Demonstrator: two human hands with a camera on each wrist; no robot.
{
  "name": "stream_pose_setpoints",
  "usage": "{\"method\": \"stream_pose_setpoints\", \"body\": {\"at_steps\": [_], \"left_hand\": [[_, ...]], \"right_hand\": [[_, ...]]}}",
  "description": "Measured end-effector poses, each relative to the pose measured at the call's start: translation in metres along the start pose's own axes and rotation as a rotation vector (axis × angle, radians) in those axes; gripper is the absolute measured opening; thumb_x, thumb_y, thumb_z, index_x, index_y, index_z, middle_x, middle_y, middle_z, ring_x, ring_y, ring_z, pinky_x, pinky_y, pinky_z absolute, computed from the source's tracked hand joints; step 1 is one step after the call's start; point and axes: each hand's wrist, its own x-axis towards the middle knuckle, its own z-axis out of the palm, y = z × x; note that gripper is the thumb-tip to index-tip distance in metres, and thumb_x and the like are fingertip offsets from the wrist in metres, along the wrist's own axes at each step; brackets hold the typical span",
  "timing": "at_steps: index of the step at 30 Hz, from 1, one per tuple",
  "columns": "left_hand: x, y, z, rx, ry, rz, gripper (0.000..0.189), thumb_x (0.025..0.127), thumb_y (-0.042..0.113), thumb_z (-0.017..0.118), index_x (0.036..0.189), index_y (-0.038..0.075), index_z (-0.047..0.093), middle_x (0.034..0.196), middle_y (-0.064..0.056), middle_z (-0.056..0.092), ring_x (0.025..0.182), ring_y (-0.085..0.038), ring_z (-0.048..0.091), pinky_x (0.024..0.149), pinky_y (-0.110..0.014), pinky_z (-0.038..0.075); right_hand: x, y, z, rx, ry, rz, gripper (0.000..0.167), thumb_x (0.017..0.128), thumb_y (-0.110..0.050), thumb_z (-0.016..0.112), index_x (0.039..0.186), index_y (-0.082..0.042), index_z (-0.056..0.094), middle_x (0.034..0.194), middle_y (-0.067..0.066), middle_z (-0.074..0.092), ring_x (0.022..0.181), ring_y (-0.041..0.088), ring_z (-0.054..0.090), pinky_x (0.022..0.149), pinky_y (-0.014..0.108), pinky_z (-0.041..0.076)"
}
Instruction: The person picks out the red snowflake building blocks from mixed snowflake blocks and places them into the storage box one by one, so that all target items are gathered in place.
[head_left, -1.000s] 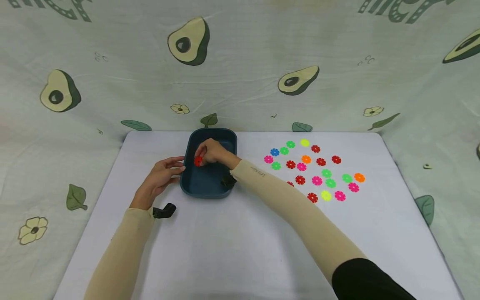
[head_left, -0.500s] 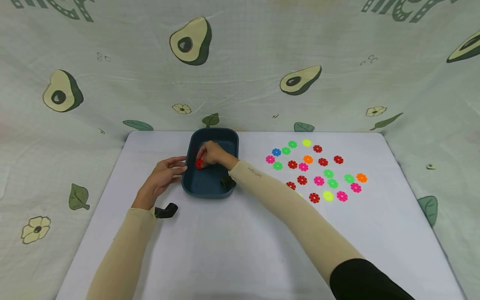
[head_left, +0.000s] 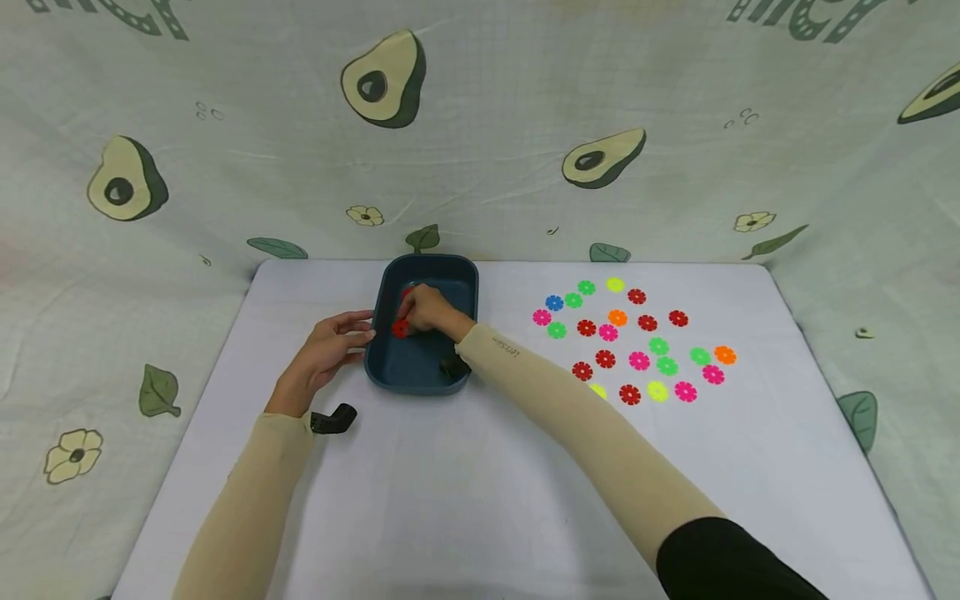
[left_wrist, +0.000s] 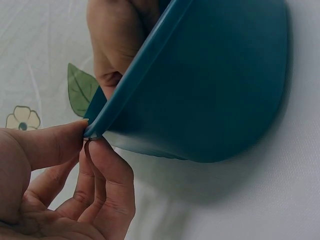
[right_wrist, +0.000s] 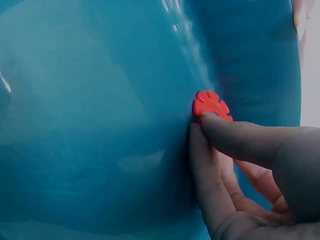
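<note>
A white table [head_left: 450, 508] carries a dark blue tray [head_left: 408, 371] at its far side, left of the middle. Only the head view shows loose discs [head_left: 639, 361], flower-shaped and many-coloured, scattered to the tray's right. The left wrist view alone makes the left hand's [left_wrist: 65, 185] hold plain: thumb and fingertip pinch the tray's left rim. The right hand [right_wrist: 250, 175], reaching inside the tray, has thumb and forefinger nearly together, gripping a red disc [right_wrist: 209, 104] beside the left wall. That disc looks flat, bright and notched into petals, its centre hole partly under the thumb; whether it touches the tray floor is unclear.
</note>
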Motion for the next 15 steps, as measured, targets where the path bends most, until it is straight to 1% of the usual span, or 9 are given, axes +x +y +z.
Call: {"method": "stream_pose_setpoints", "body": {"at_steps": [6, 13, 15], "left_hand": [[-0.0005, 0.0026, 0.0015, 0.005, 0.007, -0.003, 0.057, 0.107, 0.005, 0.061, 0.160, 0.002, 0.043, 0.130, -0.008, 0.052, 0.096, -0.007, 0.060, 0.079, -0.020, 0.056], [-0.0023, 0.0022, 0.0020, -0.001, 0.002, 0.000, 0.058, 0.107, 0.005, 0.062, 0.161, 0.001, 0.041, 0.128, -0.008, 0.053, 0.095, -0.006, 0.060, 0.079, -0.021, 0.056], [-0.0028, 0.0021, 0.0019, -0.003, 0.000, 0.001, 0.058, 0.107, 0.006, 0.062, 0.161, 0.002, 0.041, 0.127, -0.007, 0.053, 0.094, -0.005, 0.060, 0.079, -0.021, 0.056]], "right_hand": [[-0.0008, 0.0002, -0.0001, -0.002, 0.031, 0.005, 0.023, 0.085, 0.008, 0.080, 0.107, 0.001, 0.080, 0.106, 0.017, 0.076, 0.080, 0.015, 0.059, 0.070, 0.022, 0.050], [-0.0028, -0.0016, -0.0017, -0.014, 0.047, 0.008, 0.020, 0.087, 0.006, 0.079, 0.105, -0.001, 0.082, 0.105, 0.015, 0.076, 0.078, 0.013, 0.056, 0.068, 0.020, 0.046], [-0.0027, -0.0023, -0.0031, -0.019, 0.049, -0.002, 0.019, 0.088, 0.006, 0.078, 0.105, -0.001, 0.082, 0.107, 0.015, 0.076, 0.079, 0.013, 0.055, 0.068, 0.019, 0.045]]}}
